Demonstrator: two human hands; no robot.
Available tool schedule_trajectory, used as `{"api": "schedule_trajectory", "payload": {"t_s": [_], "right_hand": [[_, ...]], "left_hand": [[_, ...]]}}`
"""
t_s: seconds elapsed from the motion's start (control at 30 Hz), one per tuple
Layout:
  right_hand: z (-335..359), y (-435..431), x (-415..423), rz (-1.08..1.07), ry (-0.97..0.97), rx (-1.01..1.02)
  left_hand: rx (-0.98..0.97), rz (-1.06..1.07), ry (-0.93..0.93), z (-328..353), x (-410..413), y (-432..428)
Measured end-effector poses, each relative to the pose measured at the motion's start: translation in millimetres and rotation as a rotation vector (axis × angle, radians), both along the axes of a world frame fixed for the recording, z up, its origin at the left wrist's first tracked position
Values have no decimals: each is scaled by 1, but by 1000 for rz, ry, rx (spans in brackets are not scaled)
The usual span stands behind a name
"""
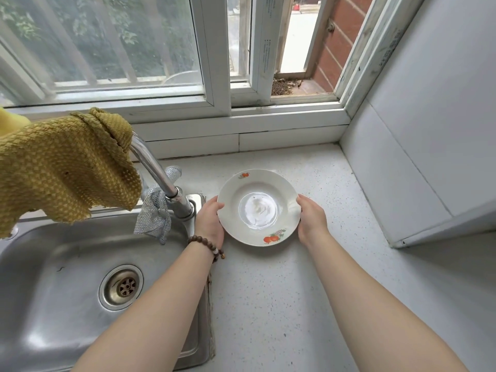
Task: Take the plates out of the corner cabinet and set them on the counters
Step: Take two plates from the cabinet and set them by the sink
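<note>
A white plate [259, 207] with small orange fruit prints on its rim sits low over the speckled white counter [281, 291], just right of the sink. My left hand [210, 222], with a bead bracelet on the wrist, grips the plate's left rim. My right hand [311, 218] grips its right rim. Whether the plate rests on the counter or hovers just above it, I cannot tell. The corner cabinet is not in view.
A steel sink [80, 291] lies to the left, with a chrome tap [166, 183] carrying a yellow cloth [61, 170] and a silver mesh scrubber [154, 216]. A window and its sill run behind. A white tiled wall [418, 143] bounds the counter on the right.
</note>
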State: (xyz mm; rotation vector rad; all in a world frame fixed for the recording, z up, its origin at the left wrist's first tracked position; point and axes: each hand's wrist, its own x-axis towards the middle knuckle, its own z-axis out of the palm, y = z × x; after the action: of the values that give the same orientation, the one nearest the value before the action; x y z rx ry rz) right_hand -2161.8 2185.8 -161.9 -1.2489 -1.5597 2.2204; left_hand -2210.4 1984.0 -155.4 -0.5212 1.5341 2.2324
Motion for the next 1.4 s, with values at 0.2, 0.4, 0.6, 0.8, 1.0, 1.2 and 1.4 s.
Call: {"api": "schedule_trajectory", "payload": {"t_s": [0.2,0.4,0.6,0.8,1.0,1.2,1.4], "right_hand": [[20,-2,39,75,2,90],[38,-26,88,138,29,195],[50,-77,120,180,94,172],[57,-147,124,326,132,135],[62,-221,117,545,154,135],[61,-288,113,801,176,94],[53,-370,125,1089,179,48]], "left_hand": [[-178,-18,18,8,12,-16],[-397,-27,116,22,52,-48],[-385,-13,141,34,95,-94],[-327,134,99,37,128,-158],[-320,320,71,43,167,-225],[-340,523,28,45,214,-286],[-406,773,-12,45,275,-346]]}}
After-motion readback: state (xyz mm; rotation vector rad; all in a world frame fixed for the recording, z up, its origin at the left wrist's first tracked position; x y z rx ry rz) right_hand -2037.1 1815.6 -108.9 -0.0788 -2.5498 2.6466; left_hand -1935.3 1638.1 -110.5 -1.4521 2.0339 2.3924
